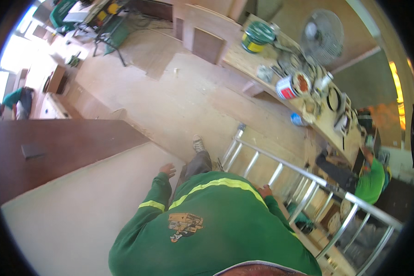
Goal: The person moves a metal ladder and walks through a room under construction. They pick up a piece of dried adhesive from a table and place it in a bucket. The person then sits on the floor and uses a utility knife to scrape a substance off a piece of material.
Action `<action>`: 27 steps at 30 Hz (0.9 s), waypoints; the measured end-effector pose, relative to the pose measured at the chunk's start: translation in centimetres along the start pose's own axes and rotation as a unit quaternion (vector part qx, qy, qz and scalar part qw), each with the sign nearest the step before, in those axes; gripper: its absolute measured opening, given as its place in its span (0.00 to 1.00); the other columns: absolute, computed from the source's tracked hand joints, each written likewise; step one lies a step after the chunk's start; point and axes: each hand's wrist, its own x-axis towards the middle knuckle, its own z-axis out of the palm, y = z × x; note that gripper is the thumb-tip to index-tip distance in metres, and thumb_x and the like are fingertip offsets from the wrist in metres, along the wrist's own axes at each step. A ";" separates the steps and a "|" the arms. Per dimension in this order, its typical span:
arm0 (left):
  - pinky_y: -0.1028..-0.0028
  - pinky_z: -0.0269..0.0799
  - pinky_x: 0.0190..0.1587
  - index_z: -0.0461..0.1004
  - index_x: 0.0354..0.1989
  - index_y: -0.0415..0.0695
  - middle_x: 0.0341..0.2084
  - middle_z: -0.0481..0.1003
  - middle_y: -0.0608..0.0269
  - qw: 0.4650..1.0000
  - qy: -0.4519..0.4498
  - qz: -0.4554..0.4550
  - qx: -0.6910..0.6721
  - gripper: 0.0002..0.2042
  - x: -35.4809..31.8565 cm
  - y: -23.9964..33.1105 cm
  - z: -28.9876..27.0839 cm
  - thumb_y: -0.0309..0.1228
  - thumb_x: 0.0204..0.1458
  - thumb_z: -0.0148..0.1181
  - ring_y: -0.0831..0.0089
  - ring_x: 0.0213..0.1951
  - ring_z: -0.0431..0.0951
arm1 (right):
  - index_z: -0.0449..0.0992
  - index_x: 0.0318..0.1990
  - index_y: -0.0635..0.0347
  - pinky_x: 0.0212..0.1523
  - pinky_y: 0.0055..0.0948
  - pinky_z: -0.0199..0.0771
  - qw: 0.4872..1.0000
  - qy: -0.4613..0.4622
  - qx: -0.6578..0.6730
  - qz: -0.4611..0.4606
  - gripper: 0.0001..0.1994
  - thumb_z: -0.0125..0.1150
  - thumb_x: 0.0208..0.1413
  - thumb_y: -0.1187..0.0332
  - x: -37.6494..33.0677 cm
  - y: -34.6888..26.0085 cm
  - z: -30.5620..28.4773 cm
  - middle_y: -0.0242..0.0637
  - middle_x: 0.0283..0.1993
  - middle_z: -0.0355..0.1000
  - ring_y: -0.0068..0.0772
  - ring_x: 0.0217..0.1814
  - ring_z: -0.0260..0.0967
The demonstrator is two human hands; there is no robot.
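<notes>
My left hand (168,170) holds nothing; its fingers are stretched out beside the edge of a pale, smooth panel (92,207). Close to my right side, a silver metal ladder (277,174) runs diagonally from the middle of the view to the lower right. My right hand (265,191) is near the ladder's rungs, partly covered by my green sleeve. Its fingers are too small and hidden to show whether they touch the ladder. A dark brown surface (64,149) adjoins the pale panel on the left.
A long wooden bench (244,60) carries a green-lidded bucket (257,37), an open paint can (292,86) and a fan (322,37). A person in bright green (372,181) crouches at the right; another (14,103) bends at far left. A table saw (96,16) stands at back left.
</notes>
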 end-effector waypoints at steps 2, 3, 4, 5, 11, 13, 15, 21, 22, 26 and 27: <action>0.54 0.77 0.57 0.66 0.69 0.45 0.64 0.73 0.53 0.996 0.036 0.006 -0.076 0.27 -0.9 2.9 -2.8 0.45 0.67 0.58 0.51 0.59 0.78 | 0.77 0.49 0.70 0.57 0.55 0.78 0.997 0.062 0.000 0.049 0.30 0.72 0.55 0.48 0.1 -3.9 -2.1 0.62 0.51 0.79 0.65 0.56 0.78; 0.54 0.77 0.57 0.66 0.69 0.45 0.63 0.73 0.53 0.996 0.041 0.019 -0.072 0.27 -1.3 4.2 -4.3 0.46 0.67 0.58 0.52 0.58 0.78 | 0.78 0.48 0.71 0.57 0.55 0.79 0.994 0.084 -0.013 0.069 0.30 0.72 0.55 0.48 0.6 -5.3 -3.1 0.62 0.50 0.80 0.64 0.54 0.79; 0.53 0.76 0.57 0.66 0.69 0.45 0.63 0.73 0.53 0.996 0.052 0.037 -0.065 0.27 -1.8 5.6 -6.2 0.46 0.66 0.59 0.52 0.58 0.79 | 0.79 0.46 0.72 0.56 0.55 0.79 0.994 0.082 -0.001 0.075 0.28 0.71 0.56 0.49 0.5 -7.2 -3.9 0.63 0.49 0.80 0.64 0.53 0.80; 0.53 0.76 0.57 0.66 0.69 0.45 0.62 0.73 0.53 0.995 0.058 0.051 -0.059 0.28 -2.2 6.8 -7.4 0.47 0.66 0.59 0.52 0.58 0.79 | 0.80 0.44 0.73 0.55 0.55 0.80 0.993 0.082 0.008 0.085 0.27 0.70 0.58 0.50 0.3 -8.6 -4.8 0.64 0.47 0.80 0.65 0.52 0.80; 0.54 0.76 0.54 0.70 0.63 0.48 0.54 0.77 0.59 0.983 0.131 0.090 -0.093 0.24 -3.3 11.6 -7.6 0.45 0.63 0.63 0.55 0.50 0.82 | 0.82 0.36 0.71 0.50 0.55 0.81 0.985 0.151 0.004 0.081 0.18 0.63 0.65 0.58 0.1 -8.2 -6.0 0.63 0.40 0.81 0.64 0.46 0.82; 0.53 0.76 0.51 0.70 0.63 0.48 0.53 0.77 0.59 0.981 0.122 0.091 -0.124 0.23 -3.0 11.5 -8.1 0.44 0.64 0.62 0.54 0.49 0.82 | 0.82 0.38 0.71 0.50 0.54 0.81 0.991 0.114 -0.004 0.076 0.18 0.63 0.65 0.58 0.9 -8.6 -5.8 0.62 0.40 0.81 0.63 0.46 0.82; 0.52 0.76 0.47 0.70 0.65 0.47 0.55 0.77 0.57 0.979 0.110 0.081 -0.149 0.22 -2.6 10.3 -7.9 0.43 0.66 0.60 0.51 0.49 0.82 | 0.82 0.38 0.70 0.49 0.53 0.81 0.993 0.091 -0.023 0.067 0.18 0.63 0.65 0.58 1.6 -7.8 -5.4 0.61 0.41 0.82 0.62 0.46 0.82; 0.48 0.74 0.59 0.72 0.64 0.50 0.57 0.78 0.57 0.985 0.148 -0.015 -0.092 0.20 -2.5 5.9 0.7 0.44 0.68 0.55 0.53 0.54 0.80 | 0.83 0.41 0.69 0.50 0.51 0.82 0.973 -0.041 -0.221 -0.041 0.18 0.60 0.66 0.58 4.7 -6.4 -7.6 0.55 0.45 0.82 0.58 0.48 0.82; 0.50 0.75 0.59 0.74 0.62 0.51 0.55 0.79 0.56 0.950 0.093 0.074 0.290 0.20 -3.3 5.6 -1.7 0.43 0.66 0.58 0.54 0.55 0.80 | 0.83 0.41 0.68 0.49 0.50 0.81 0.970 -0.077 -0.217 -0.072 0.18 0.59 0.66 0.58 5.7 -8.1 -5.9 0.54 0.44 0.82 0.56 0.47 0.81; 0.54 0.75 0.60 0.76 0.63 0.54 0.53 0.81 0.53 0.857 0.120 0.079 0.495 0.22 -2.7 5.3 0.9 0.40 0.60 0.62 0.52 0.59 0.78 | 0.82 0.41 0.66 0.45 0.49 0.81 0.965 -0.115 -0.207 -0.116 0.18 0.59 0.66 0.57 12.2 -13.8 -7.7 0.51 0.40 0.80 0.52 0.42 0.80; 0.54 0.75 0.60 0.75 0.64 0.55 0.53 0.81 0.53 0.843 0.105 0.082 0.522 0.23 -2.8 5.4 1.3 0.40 0.59 0.62 0.52 0.59 0.78 | 0.82 0.41 0.66 0.43 0.49 0.81 0.964 -0.126 -0.204 -0.118 0.18 0.59 0.66 0.57 13.1 -14.8 -8.5 0.50 0.39 0.80 0.51 0.41 0.79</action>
